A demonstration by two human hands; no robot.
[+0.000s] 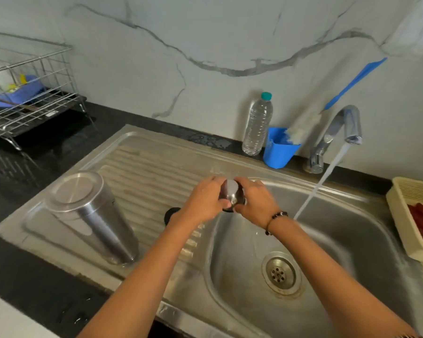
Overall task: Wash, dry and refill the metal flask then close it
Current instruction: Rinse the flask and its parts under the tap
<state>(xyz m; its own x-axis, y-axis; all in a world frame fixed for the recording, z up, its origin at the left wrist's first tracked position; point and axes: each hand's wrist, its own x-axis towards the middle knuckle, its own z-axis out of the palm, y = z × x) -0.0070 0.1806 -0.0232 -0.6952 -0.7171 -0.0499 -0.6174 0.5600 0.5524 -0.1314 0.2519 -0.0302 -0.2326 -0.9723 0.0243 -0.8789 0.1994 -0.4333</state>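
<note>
1. Head view: both hands hold a small steel lid over the sink's [352, 215] left rim, the left hand [202, 203] and right hand [257, 203] curled round the lid [232, 195].
2. The metal flask [91, 215] stands inverted on the draining board, well apart.
3. Risk: the tap [337, 132] runs beside the hands; wet fingers could let the lid slip into the basin.

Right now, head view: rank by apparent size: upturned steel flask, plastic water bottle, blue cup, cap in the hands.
1. upturned steel flask, though it sits nearest the camera, so its lead is inflated.
2. plastic water bottle.
3. blue cup.
4. cap, partly hidden by left hand and right hand.
</note>
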